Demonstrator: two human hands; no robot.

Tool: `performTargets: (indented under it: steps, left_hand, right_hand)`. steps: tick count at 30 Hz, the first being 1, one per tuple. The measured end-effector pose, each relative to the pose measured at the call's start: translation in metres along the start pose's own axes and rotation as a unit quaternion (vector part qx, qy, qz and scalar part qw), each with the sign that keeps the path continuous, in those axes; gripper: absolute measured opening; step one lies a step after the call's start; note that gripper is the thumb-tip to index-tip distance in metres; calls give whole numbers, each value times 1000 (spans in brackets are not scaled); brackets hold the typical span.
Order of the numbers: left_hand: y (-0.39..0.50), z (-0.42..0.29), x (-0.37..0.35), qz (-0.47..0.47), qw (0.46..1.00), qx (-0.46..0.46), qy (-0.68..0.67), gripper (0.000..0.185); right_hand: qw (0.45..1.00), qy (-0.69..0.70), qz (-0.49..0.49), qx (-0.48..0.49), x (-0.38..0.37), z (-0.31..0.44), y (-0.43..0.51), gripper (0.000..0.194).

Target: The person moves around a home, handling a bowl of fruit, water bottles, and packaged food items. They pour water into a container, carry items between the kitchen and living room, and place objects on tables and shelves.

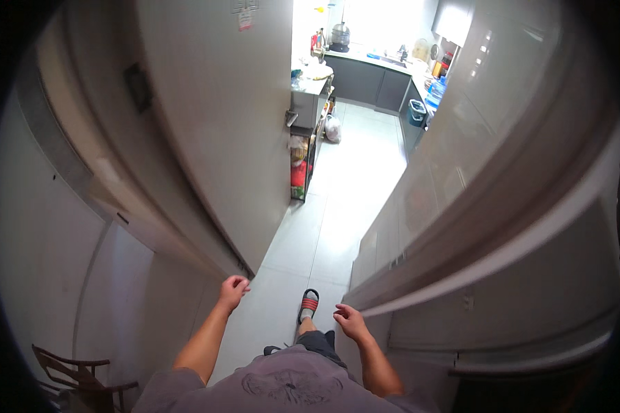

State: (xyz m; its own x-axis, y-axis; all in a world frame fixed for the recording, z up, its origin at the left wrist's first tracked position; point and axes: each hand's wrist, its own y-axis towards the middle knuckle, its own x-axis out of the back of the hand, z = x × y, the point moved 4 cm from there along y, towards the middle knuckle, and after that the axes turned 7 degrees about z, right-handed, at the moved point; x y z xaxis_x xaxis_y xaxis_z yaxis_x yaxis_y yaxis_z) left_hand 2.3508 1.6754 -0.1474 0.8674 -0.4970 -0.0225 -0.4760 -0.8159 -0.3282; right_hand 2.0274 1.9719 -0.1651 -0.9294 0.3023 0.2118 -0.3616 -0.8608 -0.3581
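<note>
My left hand (234, 292), its fingers loosely curled, holds nothing and hangs near the lower edge of an open grey door (222, 129). The door swings inward on the left and has a metal lever handle (291, 118). On the right, my right hand (351, 321) is also bare of any object, its thumb apart from the bent fingers. It is nearest to the right-hand door frame (408, 276); I cannot tell whether they touch. Between the hands, my foot in a black slide sandal (308, 305) with red stripes stands on the pale tiled floor (289, 258).
Beyond the doorway is a kitchen with grey cabinets (354, 80). A rack (300, 180) with bagged goods stands behind the door, and a plastic bag (332, 129) rests on the floor. A bin (416, 112) hangs at right. A wooden chair (77, 369) is at lower left.
</note>
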Motion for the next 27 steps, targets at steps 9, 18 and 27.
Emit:
performTargets:
  steps: [9, 18, 27]
  left_hand:
    - [199, -171, -136, 41, 998, 21, -32, 12]
    - [404, -300, -161, 54, 997, -53, -5, 16]
    - [620, -469, -267, -1, 949, -281, 141, 22]
  right_hand:
    - [932, 280, -95, -209, 94, 3, 327, 38]
    - [937, 271, -156, -157, 202, 109, 555, 37]
    - [970, 106, -196, 100, 311, 296, 736, 30]
